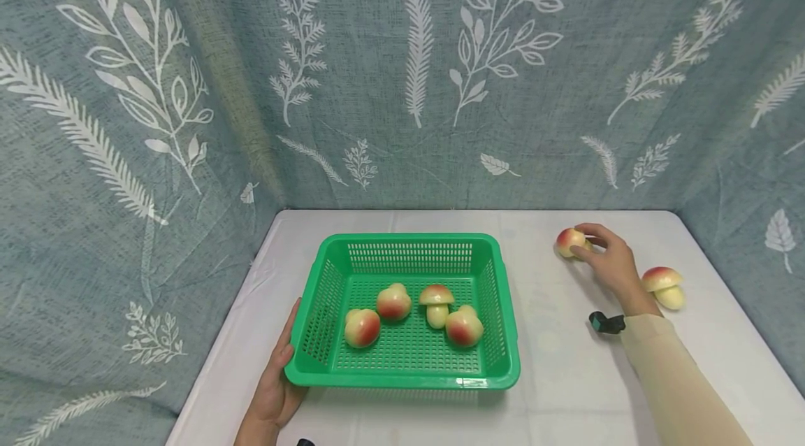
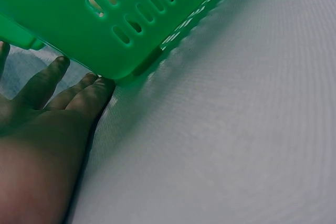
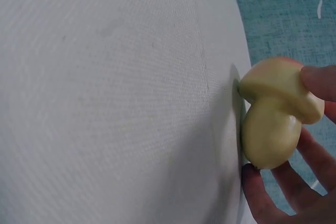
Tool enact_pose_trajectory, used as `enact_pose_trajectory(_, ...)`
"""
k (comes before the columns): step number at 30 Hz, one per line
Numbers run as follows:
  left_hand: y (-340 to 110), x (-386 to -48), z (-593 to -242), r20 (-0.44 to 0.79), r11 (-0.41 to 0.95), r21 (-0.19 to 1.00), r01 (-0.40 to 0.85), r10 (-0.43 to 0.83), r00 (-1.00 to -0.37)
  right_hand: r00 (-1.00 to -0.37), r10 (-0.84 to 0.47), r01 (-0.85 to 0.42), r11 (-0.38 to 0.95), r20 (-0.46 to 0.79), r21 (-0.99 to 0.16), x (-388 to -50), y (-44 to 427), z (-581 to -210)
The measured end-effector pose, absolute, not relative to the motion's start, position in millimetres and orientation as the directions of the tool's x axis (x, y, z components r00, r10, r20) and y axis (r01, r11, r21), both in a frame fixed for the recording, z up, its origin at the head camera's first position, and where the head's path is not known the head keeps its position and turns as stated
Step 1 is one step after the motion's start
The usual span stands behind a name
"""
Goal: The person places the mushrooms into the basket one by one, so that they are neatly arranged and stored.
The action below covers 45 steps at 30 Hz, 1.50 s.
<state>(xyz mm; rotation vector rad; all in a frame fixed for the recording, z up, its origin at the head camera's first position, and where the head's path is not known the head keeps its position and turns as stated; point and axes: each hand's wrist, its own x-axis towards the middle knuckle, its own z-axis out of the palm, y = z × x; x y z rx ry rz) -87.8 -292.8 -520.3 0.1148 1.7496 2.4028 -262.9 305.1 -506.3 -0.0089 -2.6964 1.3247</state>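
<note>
A toy mushroom [image 1: 568, 241] with a red-and-yellow cap lies at the back right of the table, and my right hand [image 1: 615, 265] grips it. In the right wrist view, thumb and fingers are around the pale mushroom [image 3: 270, 132], the thumb on its cap. My left hand [image 1: 277, 383] touches the left side of a green plastic basket [image 1: 402, 381] near its front corner. Its fingers look fairly straight against the basket wall [image 2: 68, 35] in the left wrist view. Inside the basket lie several similar toy mushrooms [image 1: 394, 303], spread over its floor.
Another toy mushroom [image 1: 663, 287] lies on the white tablecloth [image 1: 547, 376], right of my right forearm. A black wrist-camera piece [image 1: 607, 323] shows beside that wrist. Grey-blue curtain [image 1: 440, 173] with white leaf patterns bounds the table at the back and sides.
</note>
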Motion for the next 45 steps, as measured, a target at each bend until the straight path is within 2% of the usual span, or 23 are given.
enact_pose_trajectory(14,-294,-87,-522,-0.018,-0.309,0.948,-0.08,0.197,-0.98,-0.996,0.064,-0.009,0.613,0.061,-0.79,-262,303,-505)
enact_pose_trajectory(22,-293,-87,-523,-0.019,-0.308,0.948,-0.078,0.189,-0.982,-0.993,0.077,-0.019,0.617,0.085,-0.787,-260,302,-505)
enact_pose_trajectory(28,-294,-88,-523,-0.008,-0.307,0.949,-0.071,0.199,-0.98,-0.997,0.055,-0.01,0.64,0.058,-0.768,-261,301,-504)
enact_pose_trajectory(33,-294,-88,-523,-0.01,-0.309,0.948,-0.073,0.202,-0.979,-0.997,0.053,-0.013,0.611,0.057,-0.792,-266,298,-503)
enact_pose_trajectory(45,-294,-88,-522,-0.033,-0.292,0.952,-0.087,0.185,-0.982,-0.997,-0.076,-0.072,0.576,0.035,-0.814,-279,271,-502)
